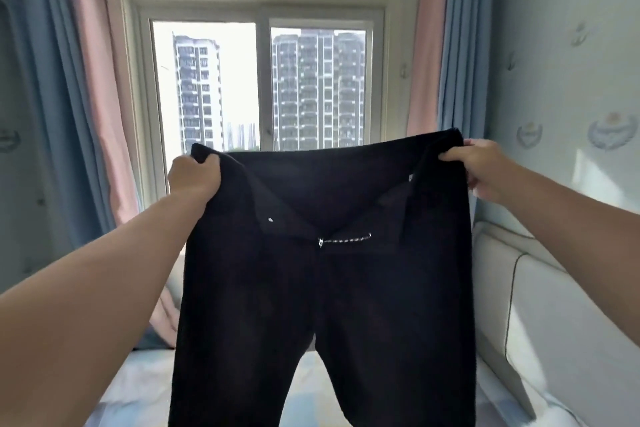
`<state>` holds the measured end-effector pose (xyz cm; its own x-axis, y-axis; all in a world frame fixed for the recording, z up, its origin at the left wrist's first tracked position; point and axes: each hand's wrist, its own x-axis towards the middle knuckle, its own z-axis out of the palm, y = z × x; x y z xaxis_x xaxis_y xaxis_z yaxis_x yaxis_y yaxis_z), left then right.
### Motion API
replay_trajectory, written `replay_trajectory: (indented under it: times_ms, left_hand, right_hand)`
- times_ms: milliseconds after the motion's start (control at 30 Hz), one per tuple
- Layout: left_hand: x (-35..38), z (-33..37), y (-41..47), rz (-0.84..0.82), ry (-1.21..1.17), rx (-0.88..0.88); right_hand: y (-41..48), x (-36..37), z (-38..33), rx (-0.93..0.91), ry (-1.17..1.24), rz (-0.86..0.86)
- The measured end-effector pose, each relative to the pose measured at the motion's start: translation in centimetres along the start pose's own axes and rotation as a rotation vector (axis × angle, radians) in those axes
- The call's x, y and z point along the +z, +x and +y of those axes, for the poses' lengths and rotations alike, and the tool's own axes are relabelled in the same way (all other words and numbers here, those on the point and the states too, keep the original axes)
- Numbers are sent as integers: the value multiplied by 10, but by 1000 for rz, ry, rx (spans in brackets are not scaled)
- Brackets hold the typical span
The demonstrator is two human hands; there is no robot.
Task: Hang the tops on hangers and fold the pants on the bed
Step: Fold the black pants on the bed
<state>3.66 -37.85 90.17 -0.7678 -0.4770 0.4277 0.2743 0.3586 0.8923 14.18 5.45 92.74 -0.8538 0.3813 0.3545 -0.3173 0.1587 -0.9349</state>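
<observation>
The pants [329, 305] are held up above the bed [131, 388], zip [344, 239] open. The waistband [311, 158] ends are pinched by the left grip [194, 177] and right grip [481, 166]. The folding step is in hand; next they likely must be laid flat.

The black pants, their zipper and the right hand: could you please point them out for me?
black pants [363, 305], head view, on the front fabric of one leg.
zipper [345, 239], head view, on the middle of its metal teeth.
right hand [481, 166], head view, on the back of the hand.
</observation>
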Motion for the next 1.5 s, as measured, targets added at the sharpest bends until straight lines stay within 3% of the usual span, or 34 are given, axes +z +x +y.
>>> replay_trajectory:
  times_ms: [200,400,500,633,767,933,1067,1200,1367,1500]
  left_hand:
    - [-6,13,9,-90,200,-37]
    - [-2,-6,2,-451,420,-322]
    - [4,-22,-15,-550,290,-473]
    - [18,-31,-35,-542,40,-634]
    - [40,-11,-53,-545,-181,-638]
    - [61,21,-81,-574,-421,-462]
    - [64,40,-101,-698,-529,-331]
    - [62,53,-113,-822,-479,-131]
    - [69,56,-114,-758,-446,6]
    - [77,57,-106,-614,-476,79]
  right_hand:
    - [2,1,-25,206,32,-125]
    - [7,9,6,594,-158,-62]
    - [-2,17,31,640,-198,-49]
    - [-15,35,52,655,-218,-28]
    - [-18,61,51,687,-19,-88]
    - [-20,101,28,567,118,-326]
    - [-27,126,-3,400,127,-361]
    - [-39,148,-30,148,24,-357]
    - [-53,169,-55,-67,-121,-319]
    - [-59,181,-64,-173,-274,-348]
